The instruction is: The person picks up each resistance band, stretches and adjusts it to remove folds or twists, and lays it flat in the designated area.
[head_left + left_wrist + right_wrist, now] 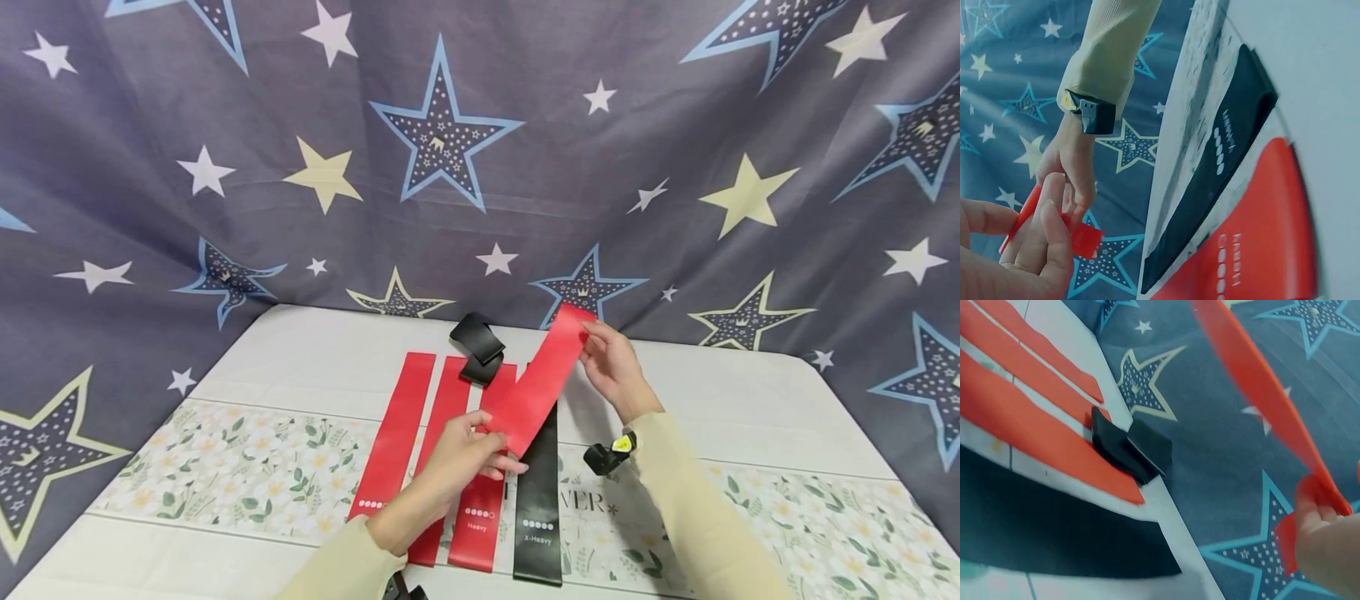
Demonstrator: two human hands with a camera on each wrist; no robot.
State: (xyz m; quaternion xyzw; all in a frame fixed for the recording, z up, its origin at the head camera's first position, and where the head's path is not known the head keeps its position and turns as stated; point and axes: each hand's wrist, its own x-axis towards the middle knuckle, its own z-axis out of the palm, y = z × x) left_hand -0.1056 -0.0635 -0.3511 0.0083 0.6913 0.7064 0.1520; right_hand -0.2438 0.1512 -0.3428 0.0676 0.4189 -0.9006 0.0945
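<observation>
A red resistance band (540,379) is stretched out above the table, slanting up to the right. My left hand (459,457) pinches its lower end between thumb and fingers. The upper end is held by my right hand (617,367), whose grip shows in the right wrist view beside the band (1260,387). Beneath them lie three flat red bands, including one marked Heavy (474,533). To their right lies a black band (538,500) marked X-Heavy, partly hidden by the held band. A folded black band (480,343) rests across the far ends of the red ones.
The white table (300,350) carries a floral strip (262,475) across its middle. Behind it hangs a grey curtain (540,167) with stars. A black strap device with a yellow mark (611,454) sits at my right wrist.
</observation>
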